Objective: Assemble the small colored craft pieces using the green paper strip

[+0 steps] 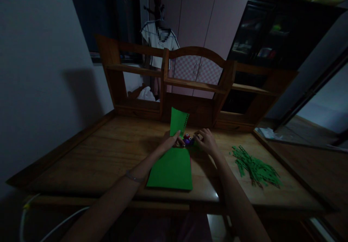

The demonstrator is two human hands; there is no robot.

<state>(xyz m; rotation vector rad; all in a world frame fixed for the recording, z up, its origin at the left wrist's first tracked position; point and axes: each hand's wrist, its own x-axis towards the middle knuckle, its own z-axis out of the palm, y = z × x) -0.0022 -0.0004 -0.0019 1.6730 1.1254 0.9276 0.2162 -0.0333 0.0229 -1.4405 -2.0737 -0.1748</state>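
Observation:
My left hand (174, 140) is closed on a green sheet (178, 120) that stands up from the desk and has a row of square holes along its right edge. Just right of that hand is a small red and purple object with round white eye-like spots (187, 140); its kind is unclear. My right hand (206, 139) is beside it, fingers curled and pinched together. Whatever the right fingers hold is too dark and small to name. Below my hands lies a stack of green sheets (172, 169), with a thin pink edge at its right side.
On the right of the wooden desk (108, 155) is a heap of green perforated strips (257, 169). A wooden shelf unit (195, 86) rises along the back edge. Raised wooden rims border the desk's sides. A white cable (65, 224) hangs at the lower left.

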